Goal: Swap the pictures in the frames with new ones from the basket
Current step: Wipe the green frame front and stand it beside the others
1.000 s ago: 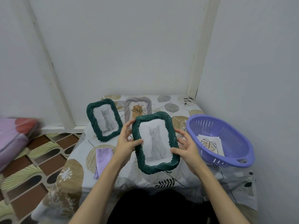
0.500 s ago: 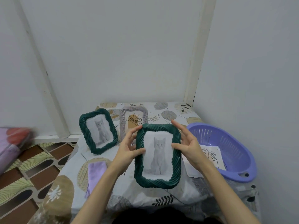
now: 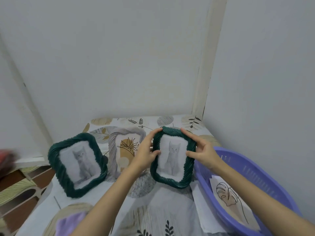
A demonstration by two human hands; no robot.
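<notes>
Green frame (image 3: 172,157) upright, held at both sides: left hand (image 3: 144,151) and right hand (image 3: 202,151) grip it.

Both your forearms reach forward from the bottom of the view, bare and converging. Your left hand (image 3: 144,151) grips the left edge of the green frame (image 3: 172,157), thumb on the front, fingers curled over its top corner. Your right hand (image 3: 202,150) pinches the right edge, index finger stretched along the top.
</notes>
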